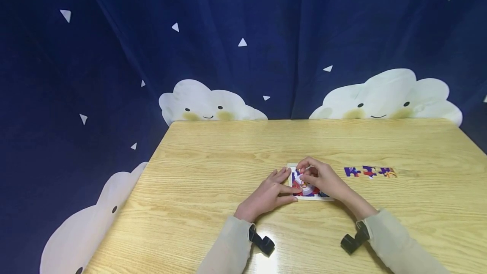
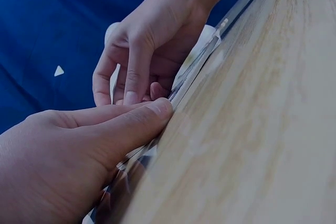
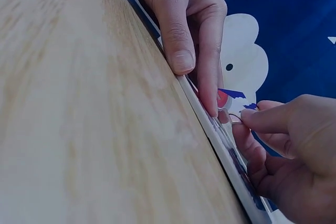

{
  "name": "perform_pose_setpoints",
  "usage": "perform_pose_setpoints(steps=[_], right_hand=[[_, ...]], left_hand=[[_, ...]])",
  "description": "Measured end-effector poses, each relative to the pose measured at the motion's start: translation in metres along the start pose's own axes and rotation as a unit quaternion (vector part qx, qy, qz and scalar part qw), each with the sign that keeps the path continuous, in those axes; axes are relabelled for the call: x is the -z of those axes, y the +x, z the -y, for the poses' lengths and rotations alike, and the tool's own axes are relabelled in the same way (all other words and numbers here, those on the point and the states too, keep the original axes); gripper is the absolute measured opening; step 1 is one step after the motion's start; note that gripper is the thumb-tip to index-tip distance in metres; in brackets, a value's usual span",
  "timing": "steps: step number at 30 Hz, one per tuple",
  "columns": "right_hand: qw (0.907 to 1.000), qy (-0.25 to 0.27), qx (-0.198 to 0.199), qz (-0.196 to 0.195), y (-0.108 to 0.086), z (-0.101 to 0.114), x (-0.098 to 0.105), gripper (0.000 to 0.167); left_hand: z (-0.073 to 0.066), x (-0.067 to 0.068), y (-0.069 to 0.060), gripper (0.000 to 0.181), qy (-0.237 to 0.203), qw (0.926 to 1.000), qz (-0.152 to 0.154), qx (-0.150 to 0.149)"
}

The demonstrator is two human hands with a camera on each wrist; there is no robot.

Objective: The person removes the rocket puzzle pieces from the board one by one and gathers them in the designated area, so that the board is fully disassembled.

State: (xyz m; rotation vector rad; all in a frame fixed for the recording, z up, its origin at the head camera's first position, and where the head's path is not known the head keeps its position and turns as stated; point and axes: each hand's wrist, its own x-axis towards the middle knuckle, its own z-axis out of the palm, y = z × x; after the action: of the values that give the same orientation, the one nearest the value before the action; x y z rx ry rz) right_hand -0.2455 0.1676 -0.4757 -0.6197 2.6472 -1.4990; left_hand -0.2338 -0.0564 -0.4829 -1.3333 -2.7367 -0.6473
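Observation:
A small jigsaw puzzle in a white-edged tray (image 1: 316, 198) lies on the table, showing red, white and purple artwork. My left hand (image 1: 264, 193) rests along its left side; thumb (image 3: 182, 61) at the near edge, index finger stretched over the picture. Above the picture, my right hand (image 1: 328, 182) pinches a puzzle piece (image 3: 250, 106), mostly hidden by the fingertips. In the right wrist view a red and purple patch (image 3: 226, 97) stands raised beside the left index finger; whether it belongs to the held piece I cannot tell.
To the right of the tray lie several loose puzzle pieces (image 1: 352, 172) in a short row. A wooden table (image 1: 213, 151) spreads under everything. Behind it hangs a dark blue curtain (image 1: 266, 7) with cloud prints. Black straps with camera mounts (image 1: 262, 241) sit at both wrists.

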Motion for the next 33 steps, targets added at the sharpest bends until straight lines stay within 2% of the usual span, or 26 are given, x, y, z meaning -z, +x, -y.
perform_pose_setpoints(steps=[10, 16, 26, 33], right_hand=[[0.9992, 0.015, -0.030, -0.022, -0.008, -0.004, 0.007, 0.019], [0.9989, 0.028, -0.022, -0.030, -0.014, -0.006, 0.014, 0.020], [0.9987, 0.010, -0.017, -0.048, -0.029, -0.013, 0.031, 0.020], [0.9975, -0.011, -0.022, -0.067, -0.040, -0.019, 0.044, 0.021]], left_hand=[[0.000, -0.002, 0.000, 0.034, 0.008, 0.9999, -0.004, -0.006], [0.000, -0.002, 0.001, 0.033, 0.006, 1.0000, -0.006, -0.002], [0.000, -0.002, 0.000, 0.033, -0.004, 1.0000, -0.002, 0.006], [0.000, -0.002, 0.000, 0.032, 0.006, 1.0000, -0.006, -0.001]])
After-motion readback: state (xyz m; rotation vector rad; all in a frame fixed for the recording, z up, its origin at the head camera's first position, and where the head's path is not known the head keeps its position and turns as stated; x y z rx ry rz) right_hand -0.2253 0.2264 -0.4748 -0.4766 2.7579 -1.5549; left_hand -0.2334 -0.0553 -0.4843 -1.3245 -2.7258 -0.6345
